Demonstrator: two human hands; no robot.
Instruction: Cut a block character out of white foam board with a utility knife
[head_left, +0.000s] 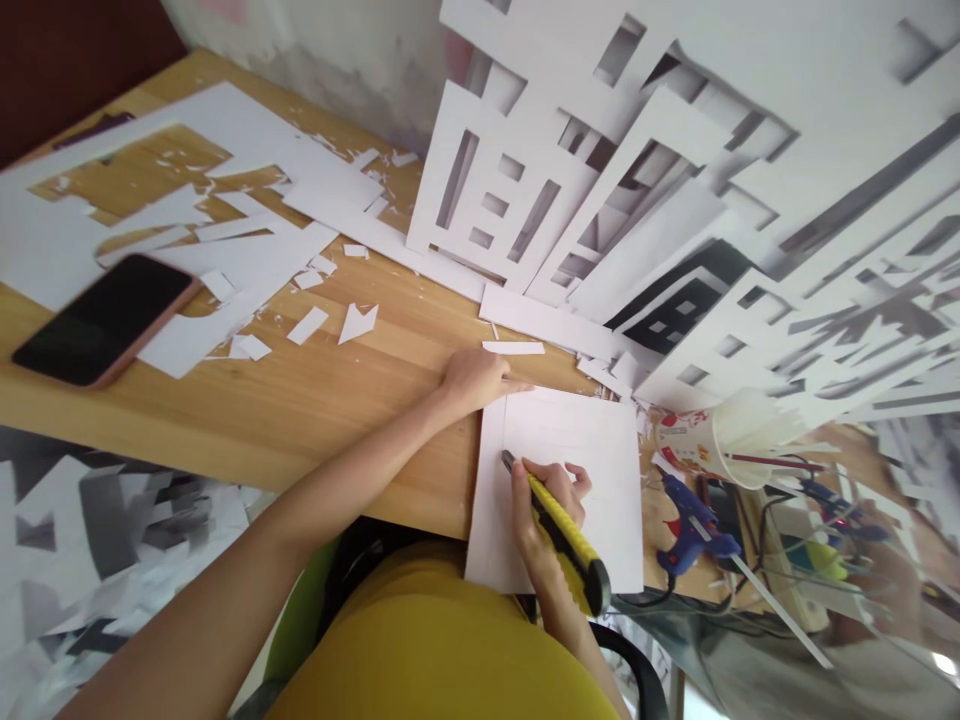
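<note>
At five o'clock on the desk, a white sheet is being touched near its eleven-o'clock corner by the left hand, whose finger opening cannot be told. Over the sheet, a yellow-black knife is being held in the closed fingers of the right hand.

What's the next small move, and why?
Probably draw the utility knife toward the body along the faint line on the white sheet. The right hand holds the knife with its tip close to that line; the left hand is at the sheet's far edge, seemingly steadying it.
</note>
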